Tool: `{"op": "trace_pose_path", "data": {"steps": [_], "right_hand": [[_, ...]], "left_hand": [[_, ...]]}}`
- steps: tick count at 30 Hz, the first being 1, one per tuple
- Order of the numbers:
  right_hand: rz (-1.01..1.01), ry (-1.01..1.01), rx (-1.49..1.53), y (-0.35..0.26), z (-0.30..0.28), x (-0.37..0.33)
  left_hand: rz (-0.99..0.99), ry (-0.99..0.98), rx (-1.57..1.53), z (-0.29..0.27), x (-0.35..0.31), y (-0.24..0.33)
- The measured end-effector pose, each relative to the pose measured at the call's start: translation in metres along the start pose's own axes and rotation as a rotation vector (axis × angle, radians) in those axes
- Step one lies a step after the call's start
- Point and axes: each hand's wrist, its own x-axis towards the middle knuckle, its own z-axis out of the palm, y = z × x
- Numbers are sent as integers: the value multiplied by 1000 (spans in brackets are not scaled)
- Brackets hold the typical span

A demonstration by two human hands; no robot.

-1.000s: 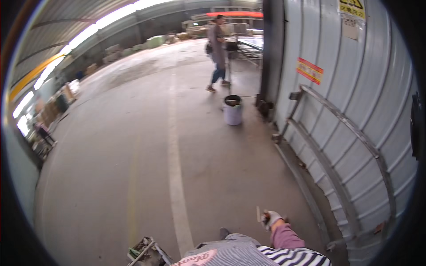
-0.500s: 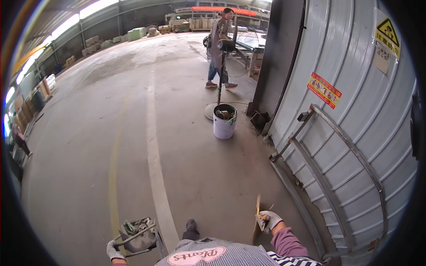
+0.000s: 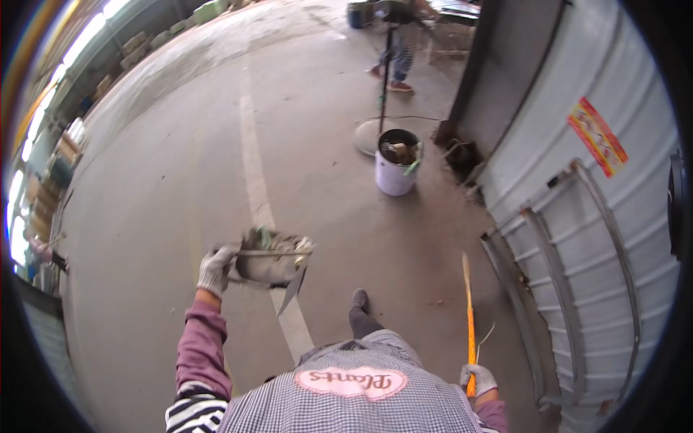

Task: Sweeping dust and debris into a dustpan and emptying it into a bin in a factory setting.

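Note:
My left hand [image 3: 216, 268], in a pale work glove, is closed on a grey dustpan [image 3: 261, 270]. Rubbish [image 3: 271, 242] fills the dustpan: grey scraps, something green and some pale bits. My right hand [image 3: 479, 379], gloved too, is low by my right side and wraps round an orange stick [image 3: 471, 333]. The stick points forward and ends in a bare, wood-coloured tip; its lower end is hidden behind my hand and body, so I cannot tell what tool it is. Ahead on the floor stands a pale lilac bucket [image 3: 395, 179] with scraps in it.
A stand with a round base [image 3: 368, 138] and upright pole is just behind the bucket. Along the right runs a corrugated metal wall [image 3: 606, 238], with bent metal rails [image 3: 552, 289] in front. Farther off, a person's legs [image 3: 398, 61] show. A white line [image 3: 256, 180] crosses the floor.
My left hand has lifted the dustpan forward and to the right. The stick in my right hand now reaches farther forward. My view has tilted down, and the bucket appears closer.

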Motion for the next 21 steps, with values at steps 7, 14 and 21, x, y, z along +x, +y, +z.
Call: {"op": "trace_pose_path", "data": {"steps": [7, 14, 21], "right_hand": [[143, 30, 66, -21, 111, 66], [-68, 316, -398, 45, 136, 121], [-105, 511, -810, 83, 216, 125]], "left_hand": [[55, -259, 241, 117, 160, 62], [111, -548, 382, 265, 280, 128], [166, -870, 513, 418, 350, 162]]}}
